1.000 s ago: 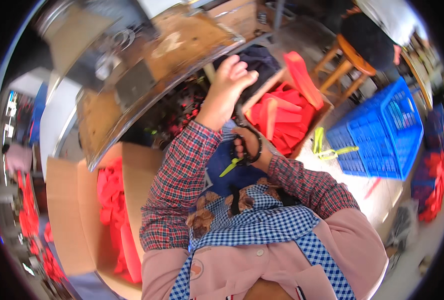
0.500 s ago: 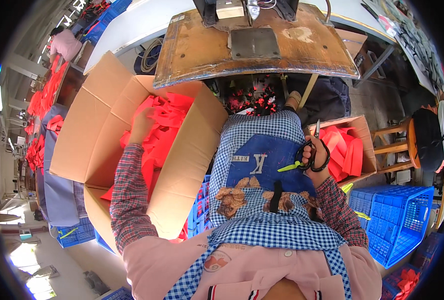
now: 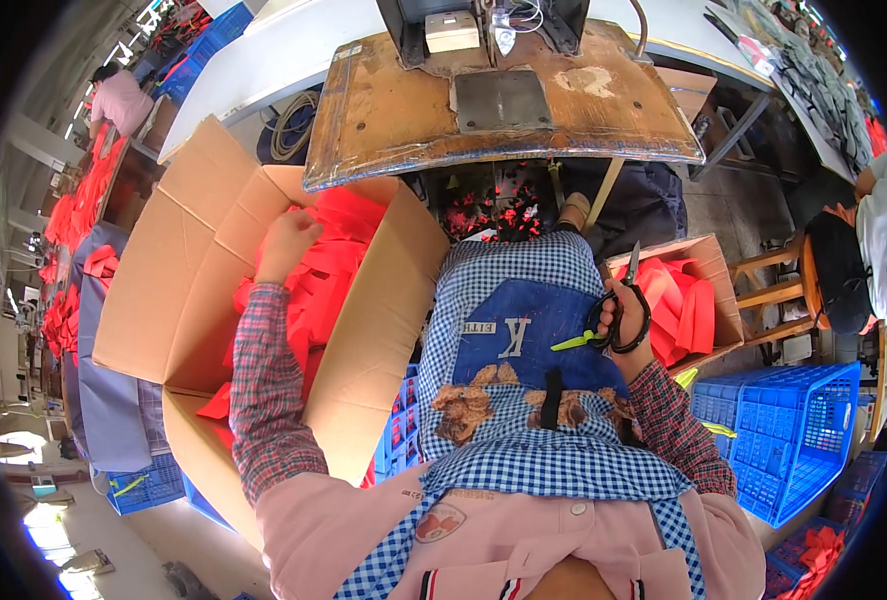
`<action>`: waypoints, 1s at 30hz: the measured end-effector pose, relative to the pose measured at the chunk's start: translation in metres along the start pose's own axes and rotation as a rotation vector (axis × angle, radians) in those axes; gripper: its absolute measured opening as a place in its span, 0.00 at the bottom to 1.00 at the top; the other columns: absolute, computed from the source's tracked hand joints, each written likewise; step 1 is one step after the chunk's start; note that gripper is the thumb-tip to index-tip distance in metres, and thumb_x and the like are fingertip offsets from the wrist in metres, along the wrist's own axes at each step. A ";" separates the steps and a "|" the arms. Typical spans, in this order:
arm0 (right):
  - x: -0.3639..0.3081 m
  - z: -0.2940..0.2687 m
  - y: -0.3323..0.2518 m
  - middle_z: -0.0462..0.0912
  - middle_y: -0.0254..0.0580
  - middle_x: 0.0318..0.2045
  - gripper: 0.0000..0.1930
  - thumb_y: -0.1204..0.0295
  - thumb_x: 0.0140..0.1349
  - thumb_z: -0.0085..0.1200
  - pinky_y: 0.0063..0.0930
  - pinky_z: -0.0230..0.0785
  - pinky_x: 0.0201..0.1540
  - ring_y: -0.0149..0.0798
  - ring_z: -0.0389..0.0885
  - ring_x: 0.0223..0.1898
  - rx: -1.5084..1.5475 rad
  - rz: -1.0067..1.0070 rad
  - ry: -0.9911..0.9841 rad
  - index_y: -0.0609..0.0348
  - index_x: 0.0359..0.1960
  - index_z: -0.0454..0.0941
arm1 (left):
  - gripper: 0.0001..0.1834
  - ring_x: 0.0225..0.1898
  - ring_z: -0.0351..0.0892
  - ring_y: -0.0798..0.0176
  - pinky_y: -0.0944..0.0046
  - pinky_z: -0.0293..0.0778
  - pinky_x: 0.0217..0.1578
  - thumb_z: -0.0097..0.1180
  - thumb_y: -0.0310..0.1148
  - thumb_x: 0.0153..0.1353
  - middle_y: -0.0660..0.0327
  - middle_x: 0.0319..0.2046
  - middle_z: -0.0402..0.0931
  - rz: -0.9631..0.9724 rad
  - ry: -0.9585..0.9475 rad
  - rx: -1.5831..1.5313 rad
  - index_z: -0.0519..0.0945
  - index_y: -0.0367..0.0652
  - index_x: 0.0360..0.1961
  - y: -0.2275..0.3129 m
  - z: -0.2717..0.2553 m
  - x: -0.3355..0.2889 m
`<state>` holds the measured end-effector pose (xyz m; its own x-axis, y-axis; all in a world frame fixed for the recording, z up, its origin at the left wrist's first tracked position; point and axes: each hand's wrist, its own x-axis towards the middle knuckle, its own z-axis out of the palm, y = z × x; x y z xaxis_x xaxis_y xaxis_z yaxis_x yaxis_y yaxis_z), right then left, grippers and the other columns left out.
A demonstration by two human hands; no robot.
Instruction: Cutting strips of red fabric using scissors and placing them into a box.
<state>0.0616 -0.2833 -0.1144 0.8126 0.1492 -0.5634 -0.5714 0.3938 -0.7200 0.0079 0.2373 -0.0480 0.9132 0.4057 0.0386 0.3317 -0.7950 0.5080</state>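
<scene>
My left hand [image 3: 286, 243] reaches into a large open cardboard box [image 3: 364, 345] on my left. Its fingers are curled closed at the top of a heap of red fabric strips [image 3: 329, 285], pinching a strip there; the fingertips are partly hidden. Over the right side of my lap, my right hand [image 3: 622, 318] is closed around black-handled scissors [image 3: 640, 292]. Their blades point up and away from me, and a yellow-green tie [image 3: 576, 341] hangs from the handles. Just beyond that hand, a smaller cardboard box [image 3: 726, 290] holds more red fabric pieces [image 3: 676, 305].
A worn wooden machine table [image 3: 404, 110] stands ahead, with red scraps [image 3: 509, 212] beneath it. A blue plastic crate [image 3: 764, 430] is at lower right, near a wooden stool [image 3: 814, 280]. Another person [image 3: 122, 100] is at far left; someone in white [image 3: 879, 235] is at far right.
My left hand has shifted slightly within the large box, its fingers now more curled. The scissors stay in my right hand. A person in white has come into view at the right edge.
</scene>
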 end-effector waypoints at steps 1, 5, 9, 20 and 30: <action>-0.001 0.000 -0.004 0.68 0.26 0.19 0.10 0.61 0.65 0.51 0.19 0.60 0.18 0.24 0.66 0.17 -0.034 -0.032 -0.003 0.51 0.41 0.72 | 0.12 0.28 0.79 0.61 0.60 0.74 0.33 0.60 0.35 0.55 0.57 0.25 0.79 -0.032 -0.016 -0.079 0.80 0.35 0.30 0.032 -0.015 -0.004; -0.012 0.031 -0.013 0.70 0.29 0.20 0.11 0.67 0.67 0.51 0.17 0.61 0.20 0.23 0.70 0.20 -0.311 -0.317 -0.184 0.57 0.47 0.70 | 0.06 0.28 0.73 0.77 0.73 0.70 0.28 0.57 0.28 0.59 0.67 0.26 0.77 0.051 -0.125 -0.584 0.77 0.35 0.31 0.128 -0.060 -0.037; -0.032 0.078 -0.010 0.71 0.31 0.40 0.27 0.74 0.61 0.60 0.19 0.65 0.43 0.25 0.69 0.40 -0.392 -0.640 -0.461 0.55 0.59 0.62 | 0.03 0.27 0.71 0.81 0.77 0.66 0.26 0.55 0.26 0.60 0.69 0.26 0.77 0.137 -0.287 -0.709 0.77 0.37 0.32 0.218 -0.048 -0.059; -0.032 0.095 -0.029 0.79 0.33 0.40 0.20 0.77 0.60 0.57 0.20 0.71 0.42 0.24 0.77 0.39 -0.224 -0.703 -0.432 0.61 0.54 0.68 | 0.21 0.43 0.76 0.71 0.70 0.73 0.45 0.63 0.33 0.59 0.60 0.43 0.77 0.377 -0.458 -0.827 0.72 0.33 0.49 0.273 0.074 -0.071; -0.023 0.090 -0.034 0.80 0.33 0.37 0.18 0.74 0.60 0.60 0.20 0.71 0.41 0.24 0.77 0.37 -0.087 -0.535 -0.398 0.61 0.51 0.71 | 0.20 0.44 0.79 0.69 0.68 0.73 0.48 0.65 0.29 0.57 0.59 0.44 0.80 -0.002 -0.766 -1.010 0.76 0.34 0.50 0.256 0.079 -0.077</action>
<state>0.0726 -0.2184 -0.0400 0.9570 0.2836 0.0608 -0.0716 0.4342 -0.8979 0.0409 -0.0336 0.0113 0.9277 -0.2262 -0.2970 0.3135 0.0398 0.9488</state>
